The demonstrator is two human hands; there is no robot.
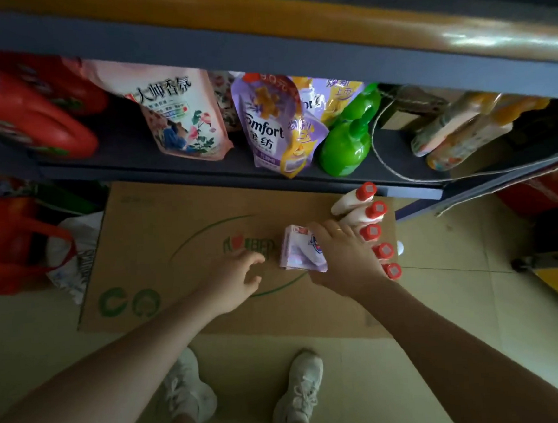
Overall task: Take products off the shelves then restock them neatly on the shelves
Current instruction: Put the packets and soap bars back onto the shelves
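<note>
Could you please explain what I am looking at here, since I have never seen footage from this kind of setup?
There is no machine: one camera worn on a person's head looks down at two bare hands. A flattened cardboard box lies on the floor before a shelf of detergent pouches and bottles. The right hand has its grip on a small purple pack, beside a row of white bottles with red caps. The left hand hovers open, holding nothing.

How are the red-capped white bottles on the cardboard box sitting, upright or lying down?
Lying down: the red-capped white bottles rest on their sides in a row on the cardboard box.
</note>
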